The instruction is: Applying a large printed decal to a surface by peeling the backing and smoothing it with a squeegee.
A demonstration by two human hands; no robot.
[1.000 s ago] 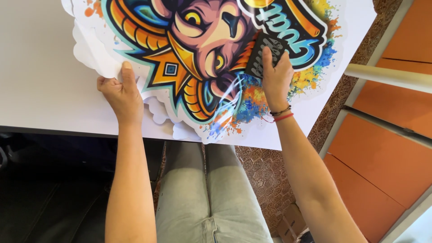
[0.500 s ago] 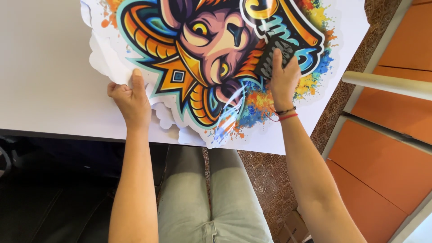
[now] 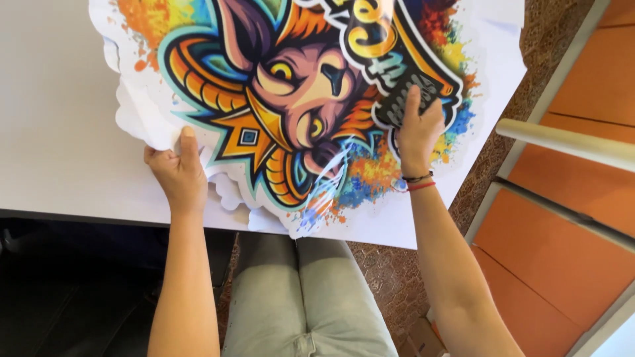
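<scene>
The left hand (image 3: 177,173) pinches the lifted scalloped edge of the colourful printed sheet (image 3: 291,112), thumb on top, near the table's (image 3: 59,152) front edge. Farther in, the right hand (image 3: 417,129) curls closed around a dark squeegee (image 3: 405,99), pressed onto the sheet.

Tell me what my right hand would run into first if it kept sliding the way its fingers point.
The right hand points up the colourful sticker sheet, pressing a dark squeegee-like tool. Straight ahead lies the printed yellow lettering; nothing raised seems to block it, though the picture ends just beyond.
</scene>
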